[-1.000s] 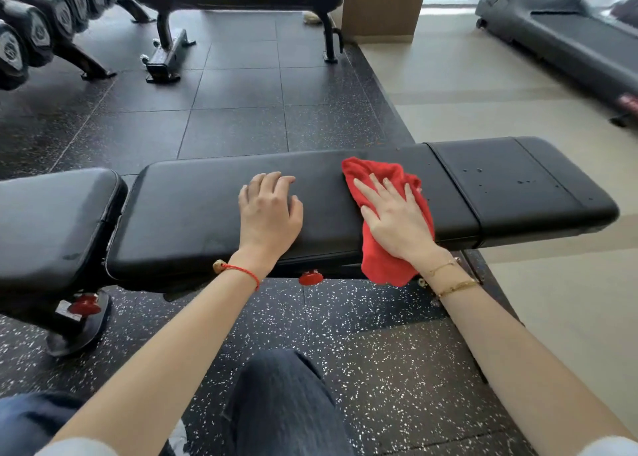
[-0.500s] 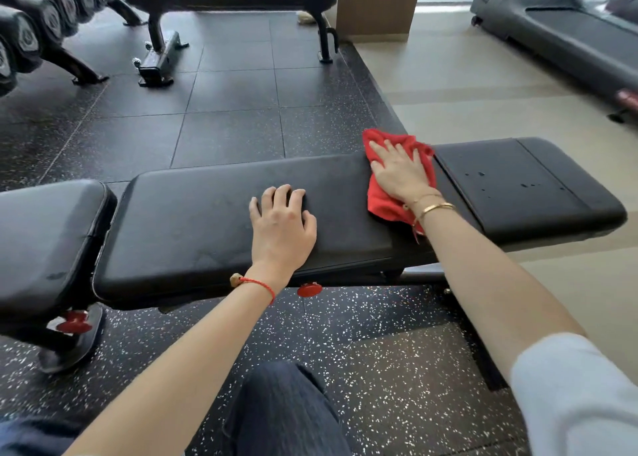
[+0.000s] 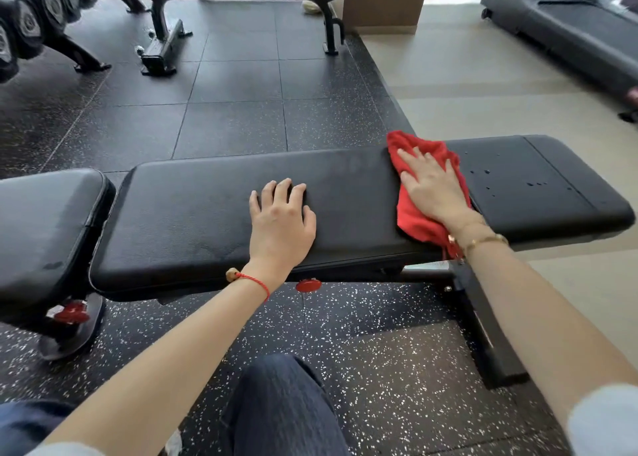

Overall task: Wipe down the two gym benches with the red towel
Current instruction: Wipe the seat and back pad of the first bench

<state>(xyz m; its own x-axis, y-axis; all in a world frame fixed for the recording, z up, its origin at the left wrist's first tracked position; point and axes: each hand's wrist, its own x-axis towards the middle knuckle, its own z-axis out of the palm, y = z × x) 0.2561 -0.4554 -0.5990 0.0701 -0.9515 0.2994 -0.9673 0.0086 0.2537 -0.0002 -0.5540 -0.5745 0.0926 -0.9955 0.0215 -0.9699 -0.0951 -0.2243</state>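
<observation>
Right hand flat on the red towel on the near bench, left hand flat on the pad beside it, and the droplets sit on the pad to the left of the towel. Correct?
Not quite. In the head view the droplets lie right of the red towel, not left. The rest holds: right hand flat on the towel, left hand flat on the near bench.

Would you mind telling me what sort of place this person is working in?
Most likely a gym: a padded bench in front, a row of dumbbells on a rack at the upper left, and a treadmill at the upper right.
</observation>
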